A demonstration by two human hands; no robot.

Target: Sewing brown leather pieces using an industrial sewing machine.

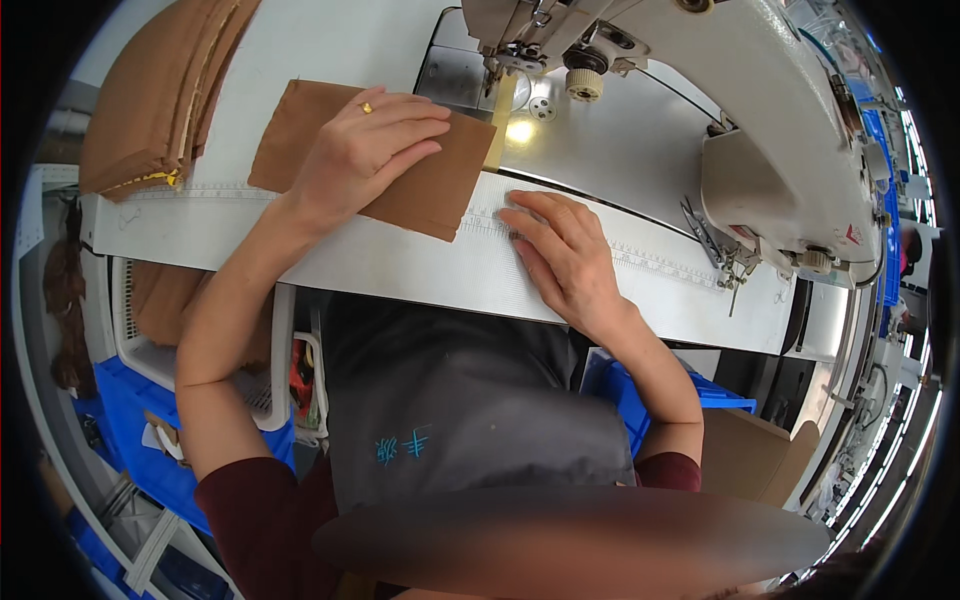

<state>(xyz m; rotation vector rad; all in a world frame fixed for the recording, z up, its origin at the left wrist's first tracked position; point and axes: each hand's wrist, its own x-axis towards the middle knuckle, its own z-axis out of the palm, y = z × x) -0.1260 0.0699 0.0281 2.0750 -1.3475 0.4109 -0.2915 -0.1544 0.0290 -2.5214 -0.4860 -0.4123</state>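
A brown rectangular fabric piece [440, 200] lies on the white worktable [400, 265], just left of the sewing machine's needle area [500, 80]. My left hand [365, 160] rests on it with fingers loosely extended; whether anything is under them is hidden. To the right of the fabric, my right hand [565, 250] touches the table beside a printed measuring scale [660, 255], fingers apart and slightly bent, holding nothing visible. A yellowish strip [497, 150] runs alongside the fabric's right edge. Thread snips [700, 230] lie near the machine's base at the right.
A stack of brown fabric [150, 100] sits at the back left. Below the table edge are a white basket [282, 370] holding brown pieces and blue bins [140, 420]. The machine's arm [770, 130] overhangs the back right. Cardboard [760, 470] stands at the lower right.
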